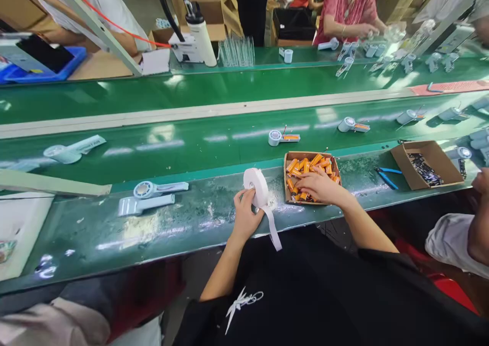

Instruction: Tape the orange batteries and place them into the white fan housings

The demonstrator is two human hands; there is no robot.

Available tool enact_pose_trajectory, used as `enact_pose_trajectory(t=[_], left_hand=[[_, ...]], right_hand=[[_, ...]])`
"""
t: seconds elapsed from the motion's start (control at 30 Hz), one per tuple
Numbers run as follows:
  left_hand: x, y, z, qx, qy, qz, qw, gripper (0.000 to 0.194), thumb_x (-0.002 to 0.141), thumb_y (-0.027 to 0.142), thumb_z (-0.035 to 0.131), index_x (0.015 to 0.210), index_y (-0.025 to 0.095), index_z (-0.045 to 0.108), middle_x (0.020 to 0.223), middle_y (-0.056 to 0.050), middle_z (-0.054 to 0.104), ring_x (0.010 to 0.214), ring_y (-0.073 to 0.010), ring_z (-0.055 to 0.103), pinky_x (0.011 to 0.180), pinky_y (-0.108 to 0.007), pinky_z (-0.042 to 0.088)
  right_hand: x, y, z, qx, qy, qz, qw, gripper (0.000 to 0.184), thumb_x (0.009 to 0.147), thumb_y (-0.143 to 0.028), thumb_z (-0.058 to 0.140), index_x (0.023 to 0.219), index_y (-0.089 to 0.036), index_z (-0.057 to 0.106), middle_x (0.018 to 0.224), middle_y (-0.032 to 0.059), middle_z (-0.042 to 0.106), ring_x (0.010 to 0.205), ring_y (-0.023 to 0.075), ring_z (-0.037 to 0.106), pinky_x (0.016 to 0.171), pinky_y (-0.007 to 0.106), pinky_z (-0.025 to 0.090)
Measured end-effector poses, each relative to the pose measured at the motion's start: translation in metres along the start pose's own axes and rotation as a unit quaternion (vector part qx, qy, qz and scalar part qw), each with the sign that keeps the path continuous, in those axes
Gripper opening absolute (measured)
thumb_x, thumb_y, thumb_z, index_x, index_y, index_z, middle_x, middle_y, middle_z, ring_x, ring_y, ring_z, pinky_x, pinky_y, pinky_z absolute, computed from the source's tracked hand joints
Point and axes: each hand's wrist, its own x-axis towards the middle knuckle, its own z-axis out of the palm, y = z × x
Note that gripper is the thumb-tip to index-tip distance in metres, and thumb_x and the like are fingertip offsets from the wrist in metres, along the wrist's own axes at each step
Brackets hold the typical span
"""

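Left hand [245, 214] closed on a roll of white tape [261, 189], thumb and fingers at its near side. Right hand [320, 187] down among orange batteries [292, 165], fingers partly bent; cannot tell if it grips one.

Room: busy workshop, cardboard boxes [401, 2] stacked at the back. People line the far side: one in pink [331, 15], hands over small parts; one in black [252, 4]; one in white [110, 9] at the far left. Another arm and pale cloth at the right edge.

Green belt [214, 152] runs across the view, glossy, with streaks of reflected light. Pale rail [191, 116] divides it from a second green strip [214, 88] beyond. Near side, a dark green bench [206, 254], scuffed, white smears and specks on top.

Far edge: blue tray [78, 60], white bottle [204, 43], cluster of clear tubes [237, 53].

On the bench: open carton [410, 179] of small dark parts towards the right; shallow cardboard box [286, 183] holding the batteries, just right of the tape. Two pale blue fan bodies [147, 203] side by side, left of the tape. More fan bodies, spaced out, on the belt; one [275, 137] shows an orange battery in its handle. Blue-handled pliers [387, 178] beside the carton. Loose tape end hangs over the near edge.
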Motion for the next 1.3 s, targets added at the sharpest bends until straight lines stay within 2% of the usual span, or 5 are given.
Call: enact_pose_trajectory(t=[0.27, 0.4, 0.57, 0.9, 1.3], left_hand=[[-0.009, -0.005, 0.004, 0.004, 0.008, 0.014, 1.000, 0.047, 0.094, 0.033, 0.072, 0.139, 0.021, 0.064, 0.139, -0.016, 0.072, 0.138, -0.0372, 0.054, 0.121, -0.058, 0.048], [-0.008, -0.008, 0.008, 0.020, 0.028, 0.086, 0.996, 0.045, 0.092, 0.029, 0.077, 0.136, 0.021, 0.067, 0.135, -0.015, 0.075, 0.134, -0.0366, 0.056, 0.118, -0.058, 0.049], [-0.008, 0.003, 0.005, 0.081, 0.046, 0.186, 0.978, 0.040, 0.094, 0.022, 0.080, 0.133, 0.023, 0.074, 0.127, -0.012, 0.080, 0.129, -0.0353, 0.058, 0.115, -0.055, 0.049], [-0.007, 0.017, -0.006, 0.166, 0.060, 0.215, 0.960, 0.049, 0.098, 0.006, 0.067, 0.141, 0.025, 0.078, 0.129, -0.010, 0.082, 0.129, -0.0338, 0.056, 0.113, -0.047, 0.051], [0.014, 0.016, -0.028, 0.214, 0.041, 0.230, 0.949, 0.049, 0.107, 0.011, 0.060, 0.146, 0.034, 0.078, 0.132, -0.005, 0.083, 0.127, -0.0311, 0.057, 0.119, -0.046, 0.049]], right_hand=[[-0.015, 0.002, 0.003, -0.028, 0.010, 0.020, 0.999, 0.044, 0.101, -0.010, 0.055, 0.130, -0.029, 0.083, 0.142, 0.0054, 0.082, 0.161, 0.0334, 0.054, 0.139, 0.072, 0.018], [-0.011, 0.000, 0.005, 0.128, 0.125, 0.048, 0.983, 0.026, 0.101, -0.027, 0.072, 0.124, -0.025, 0.082, 0.134, 0.0094, 0.084, 0.141, 0.0329, 0.072, 0.132, 0.063, 0.044], [-0.001, -0.020, 0.013, 0.381, 0.225, 0.110, 0.890, 0.053, 0.081, -0.050, 0.096, 0.124, -0.022, 0.083, 0.112, 0.0078, 0.089, 0.106, 0.0297, 0.086, 0.102, 0.046, 0.071], [0.021, -0.050, 0.025, 0.309, 0.248, 0.126, 0.909, 0.042, 0.079, -0.038, 0.100, 0.117, -0.025, 0.088, 0.106, 0.0059, 0.089, 0.097, 0.0294, 0.087, 0.097, 0.043, 0.073], [0.029, -0.034, 0.026, 0.454, 0.219, 0.107, 0.857, 0.050, 0.079, -0.033, 0.094, 0.128, -0.024, 0.087, 0.105, 0.0027, 0.089, 0.100, 0.0272, 0.086, 0.107, 0.047, 0.069]])
